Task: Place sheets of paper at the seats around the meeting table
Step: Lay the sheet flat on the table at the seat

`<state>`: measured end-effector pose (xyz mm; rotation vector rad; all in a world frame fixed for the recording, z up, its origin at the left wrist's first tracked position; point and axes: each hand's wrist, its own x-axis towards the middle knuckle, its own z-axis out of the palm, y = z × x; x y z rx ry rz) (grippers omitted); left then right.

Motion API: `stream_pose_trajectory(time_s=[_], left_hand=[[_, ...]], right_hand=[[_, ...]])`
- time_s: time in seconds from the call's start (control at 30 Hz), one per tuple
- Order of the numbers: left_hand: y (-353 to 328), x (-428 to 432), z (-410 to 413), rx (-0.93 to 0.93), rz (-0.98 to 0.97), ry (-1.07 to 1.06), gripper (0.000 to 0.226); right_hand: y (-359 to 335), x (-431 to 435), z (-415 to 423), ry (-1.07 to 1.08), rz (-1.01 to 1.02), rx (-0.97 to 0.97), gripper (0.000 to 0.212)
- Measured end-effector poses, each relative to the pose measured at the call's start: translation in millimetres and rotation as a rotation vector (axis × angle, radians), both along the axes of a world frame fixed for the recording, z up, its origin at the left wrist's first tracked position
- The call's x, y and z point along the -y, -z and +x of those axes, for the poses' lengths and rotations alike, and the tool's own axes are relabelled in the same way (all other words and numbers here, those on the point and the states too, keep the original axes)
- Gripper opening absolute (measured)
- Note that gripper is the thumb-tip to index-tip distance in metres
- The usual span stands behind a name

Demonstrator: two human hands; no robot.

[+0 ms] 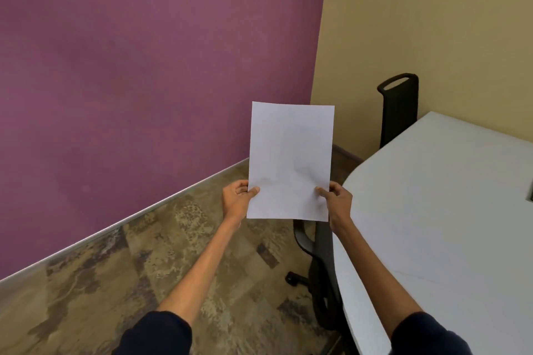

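Paper (290, 161): one white sheet visible, blank on the facing side, held upright in the air over the floor, just left of the table edge; whether more sheets lie behind it cannot be told. Two hands: left hand (236, 199) pinches the lower left edge, thumb in front, fingers behind; right hand (339, 200) pinches the lower right edge likewise. Two black chairs: chair back (399, 108) at the far end, chair (320, 268) tucked under the near curve. One pale grey table (432, 210). Purple wall (144, 66) meets yellow wall (418, 23); mottled brown floor (115, 282).
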<state>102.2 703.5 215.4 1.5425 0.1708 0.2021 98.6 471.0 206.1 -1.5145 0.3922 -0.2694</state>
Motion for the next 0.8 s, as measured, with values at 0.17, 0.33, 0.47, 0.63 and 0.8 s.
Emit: stream_pose_trajectory(time_s=[0.17,0.33,0.47,0.63,0.8], left_hand=[[6.0,-24.9,62.8,-0.009,-0.044,0.018,0.013],[16.7,-37.6,132.3,-0.036,-0.043,0.044,0.014],[21.0,-38.9,200.5,-0.051,-0.039,0.084,0.015],[11.4,-29.7,289.0,-0.065,-0.025,0.152,0.014],[9.9,-18.6,365.9,-0.076,0.009,0.192,0.015]], right_hand=[[-3.5,-28.7,55.8,0.041,0.0,0.004,0.014],[6.5,-45.5,116.3,0.093,0.033,0.0,0.015],[10.3,-49.2,175.8,0.147,0.076,0.017,0.01],[11.6,-41.9,254.1,0.207,0.126,0.016,0.015],[12.0,-33.8,312.4,0.256,0.144,0.004,0.016]])
